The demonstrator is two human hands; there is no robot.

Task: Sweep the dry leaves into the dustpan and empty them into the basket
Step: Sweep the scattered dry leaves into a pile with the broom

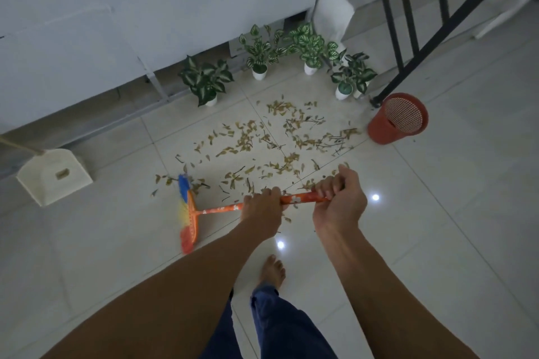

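Your left hand [261, 210] and right hand [339, 198] both curl tight round the broom [221, 208] handle, left lower, right at the top end; broom head sits on the floor [437, 213] at the near-left edge of the dry leaves [280, 137], scattered mid-floor; dustpan [54, 176] untouched far left; basket [398, 118] upright far right; sweeping looks barely begun; next, gather leaves into one pile toward the dustpan.

No text can be read; the small mark on the dustpan [54, 181] is too blurred.
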